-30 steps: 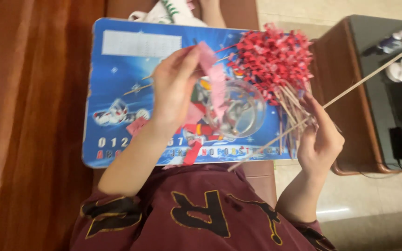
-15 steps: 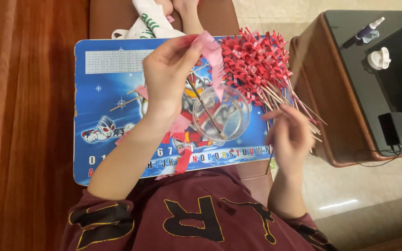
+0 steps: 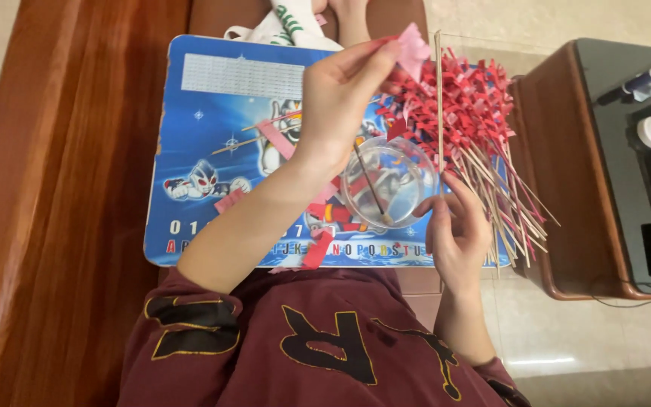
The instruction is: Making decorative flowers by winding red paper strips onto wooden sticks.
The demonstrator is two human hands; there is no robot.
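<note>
Two hands at work — left hand (image 3: 337, 94) pinches a pink paper strip (image 3: 414, 47), right hand (image 3: 457, 226) grips a thin stick (image 3: 439, 90); wrapping seems underway, needing strip pressed against stick.

The board (image 3: 212, 105) looks like glossy printed plastic, and the bowl (image 3: 389, 181) is clear, shiny plastic or glass. Pale wooden sticks (image 3: 491, 188) carry matt red paper bows (image 3: 476, 105). At the right of the frame the cabinet (image 3: 559, 181) is polished wood.

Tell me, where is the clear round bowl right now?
In the head view, the clear bowl sits on the blue board, right of centre, between the left hand and right hand, beside the red-tipped sticks.
</note>
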